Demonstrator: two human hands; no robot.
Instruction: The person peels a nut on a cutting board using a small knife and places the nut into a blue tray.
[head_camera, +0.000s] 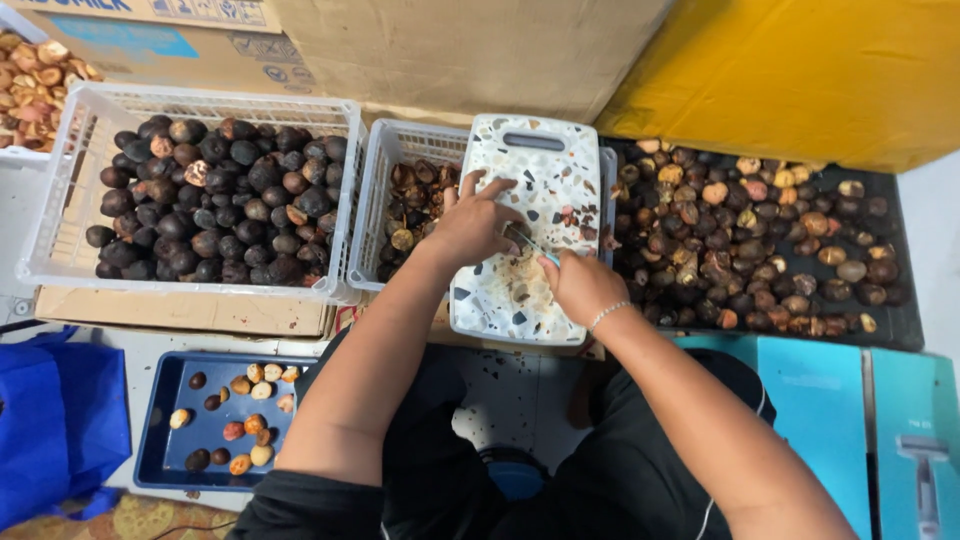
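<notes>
White crate (60, 215) of dark nuts (215, 200), blue tray (165, 420), blue bag (55, 430).

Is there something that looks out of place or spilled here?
Mostly tidy. The cutting board rests across a basket, not on a table, and bits of shell lie scattered on it around both hands.

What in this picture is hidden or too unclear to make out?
Head view:
- Piece on the cutting board: covered by the left hand and right hand.
- Knife: blade mostly hidden between the hands.
- Middle white basket: contents half hidden by the board.
- Top-left tub: cut off by the edge.
</notes>
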